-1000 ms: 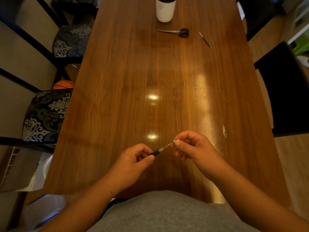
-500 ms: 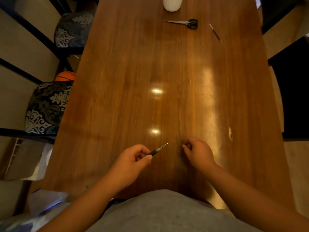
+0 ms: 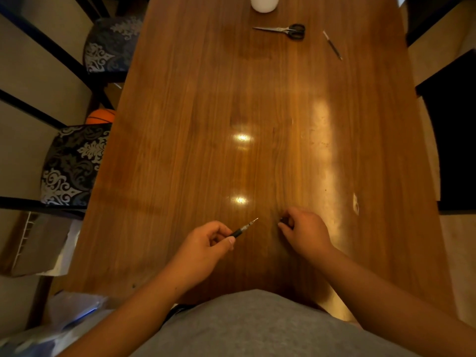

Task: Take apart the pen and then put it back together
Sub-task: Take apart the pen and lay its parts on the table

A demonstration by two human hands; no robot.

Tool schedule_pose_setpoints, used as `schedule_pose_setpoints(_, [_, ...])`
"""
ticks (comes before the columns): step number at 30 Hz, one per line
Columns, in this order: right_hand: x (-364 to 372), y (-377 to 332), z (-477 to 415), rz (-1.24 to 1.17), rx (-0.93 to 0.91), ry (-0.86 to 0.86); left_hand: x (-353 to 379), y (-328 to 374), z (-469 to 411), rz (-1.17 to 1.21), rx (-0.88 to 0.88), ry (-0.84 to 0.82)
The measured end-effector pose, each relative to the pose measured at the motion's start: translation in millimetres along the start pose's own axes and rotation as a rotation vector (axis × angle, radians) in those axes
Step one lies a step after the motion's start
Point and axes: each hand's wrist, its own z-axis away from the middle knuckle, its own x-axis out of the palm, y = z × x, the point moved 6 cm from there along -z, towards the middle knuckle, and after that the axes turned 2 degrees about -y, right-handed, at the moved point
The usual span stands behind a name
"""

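Observation:
My left hand (image 3: 206,243) holds the black pen body (image 3: 243,228) near the table's front edge, with the bare refill tip and a small spring sticking out toward the upper right. My right hand (image 3: 304,231) rests knuckles-up on the wooden table (image 3: 206,124), just right of the pen. Its fingertips pinch a small dark piece (image 3: 282,219), apparently the pen's tip cone, down at the tabletop. The two hands are apart.
At the far end of the table lie black-handled scissors (image 3: 286,29), a second thin pen (image 3: 332,45) and a white cup (image 3: 264,2). Patterned chairs (image 3: 74,163) stand along the left side, a dark chair (image 3: 456,130) on the right.
My right hand has pulled away from the pen tip and dropped to the table on the right with a small piece. The left hand holds the pen still.

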Motion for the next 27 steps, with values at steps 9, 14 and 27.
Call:
schedule_pose_setpoints(9, [-17, -55, 56, -0.876, 0.206, -0.27, 15, 1, -1, -0.021, -0.001, -0.052])
schedule_pose_setpoints(14, [-18, -90, 77, -1.197, 0.23, -0.265, 26, -1, 1, -0.061, 0.022, -0.095])
schedule_pose_setpoints(27, [-19, -91, 81, -1.287, 0.347, -0.112, 24, -17, 15, -0.035, 0.006, -0.101])
